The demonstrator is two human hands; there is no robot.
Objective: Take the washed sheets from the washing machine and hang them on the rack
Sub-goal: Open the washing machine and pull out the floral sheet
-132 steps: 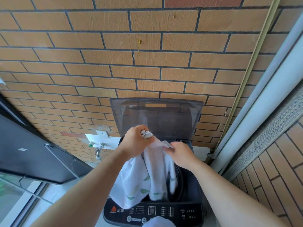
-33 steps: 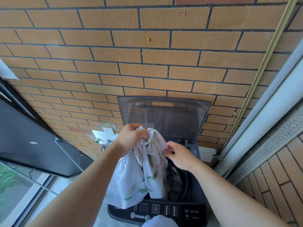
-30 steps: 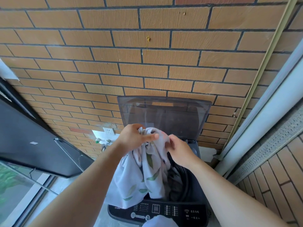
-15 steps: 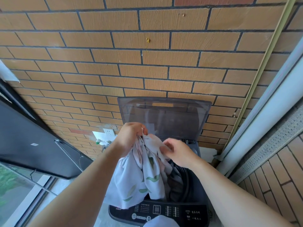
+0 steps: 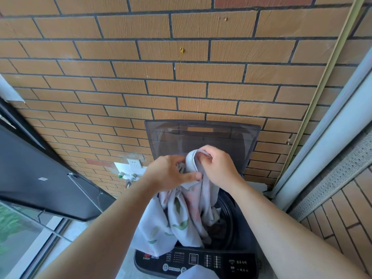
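Your right hand [image 5: 218,168] has climbed in the last half second from beside your left hand [image 5: 171,174] to just above it, and both now meet at the top of the sheet [image 5: 181,216]. Nearest you, a scrap of pale cloth [image 5: 198,272] shows at the bottom edge, in front of the dark control panel [image 5: 201,260] of the washing machine [image 5: 243,238]. The white sheet, printed with green leaves and pink patches, spills over the front left rim onto that panel, while its other end trails down into the drum [image 5: 229,214]. Above the opening, your left fingers curl into the bunched cloth with the thumb stretched across it, and your right fingers curl round a grey-edged fold at the very top, so both hands hold the sheet up, touching each other. Behind them the smoked lid [image 5: 201,135] stands upright against the tan brick wall [image 5: 181,87]. Left of the machine, a white socket [image 5: 134,163] sits above two taps [image 5: 126,177], beside a dark window panel [image 5: 40,178]. To the right a pale pipe [image 5: 332,150] runs up the corner
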